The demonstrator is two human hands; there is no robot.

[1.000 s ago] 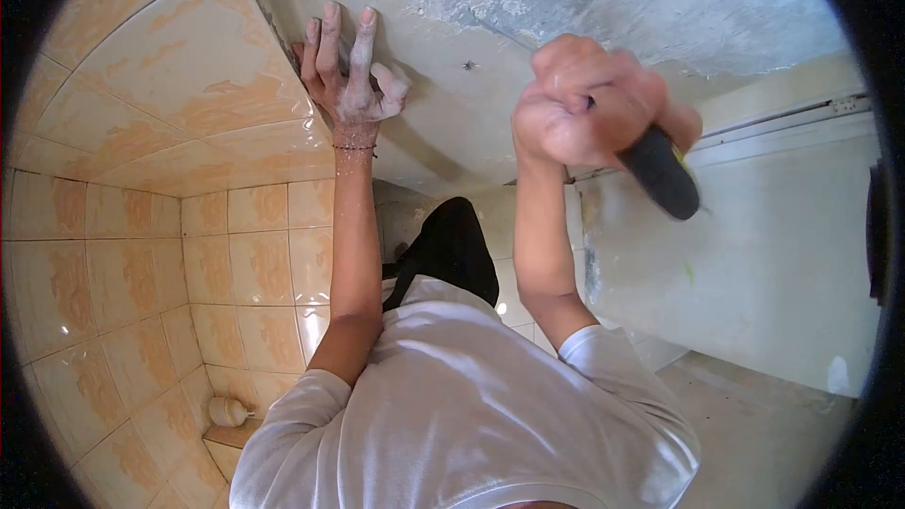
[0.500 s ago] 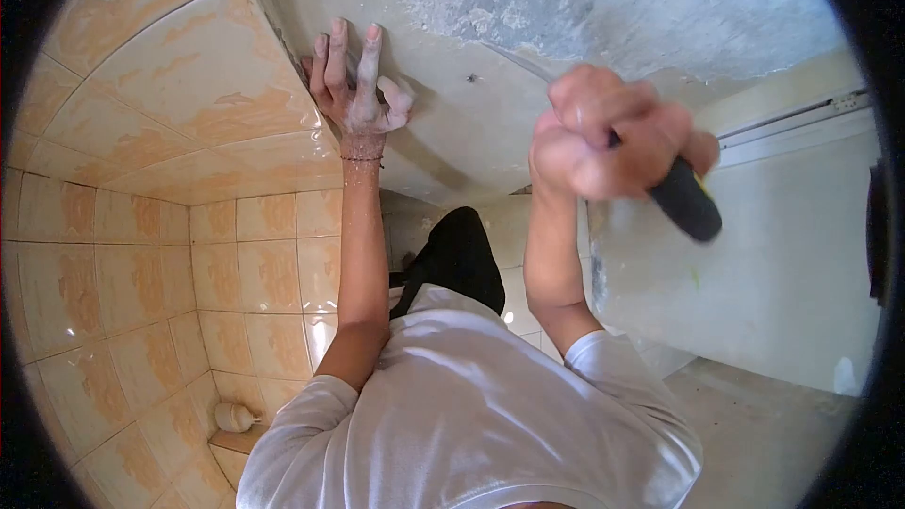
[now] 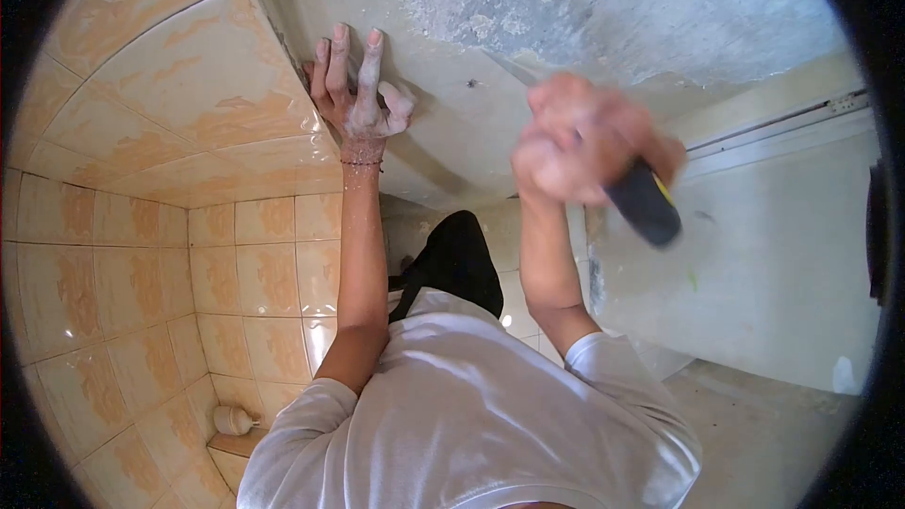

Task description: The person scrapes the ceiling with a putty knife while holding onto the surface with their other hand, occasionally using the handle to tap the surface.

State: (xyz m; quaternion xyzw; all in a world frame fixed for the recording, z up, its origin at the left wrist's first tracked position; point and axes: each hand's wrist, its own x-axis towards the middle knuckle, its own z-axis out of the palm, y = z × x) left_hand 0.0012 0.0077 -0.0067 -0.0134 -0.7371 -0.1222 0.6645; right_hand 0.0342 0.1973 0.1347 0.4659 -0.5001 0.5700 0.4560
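My left hand [image 3: 358,99], dusted with pale powder, is braced on the painted wall [image 3: 424,132] next to the tile edge. Its fingers are stretched apart and hold nothing. My right hand [image 3: 594,137], blurred by motion, is wrapped round a scraper [image 3: 646,207] with a black and yellow handle. The thin metal blade points up and left against the wall, at the lower border of a bare grey patch [image 3: 603,9] where the paint is gone. Part of the handle is hidden in my fist.
Glossy beige and orange tiles [image 3: 160,85] cover the wall on the left. A white bottle-like container [image 3: 234,419] sits on a small ledge at lower left. On the right are a white door-like panel [image 3: 754,264] and a metal track [image 3: 782,127] along its top.
My right hand and the scraper have shifted left and slightly down along the wall. My left hand stays in about the same place.
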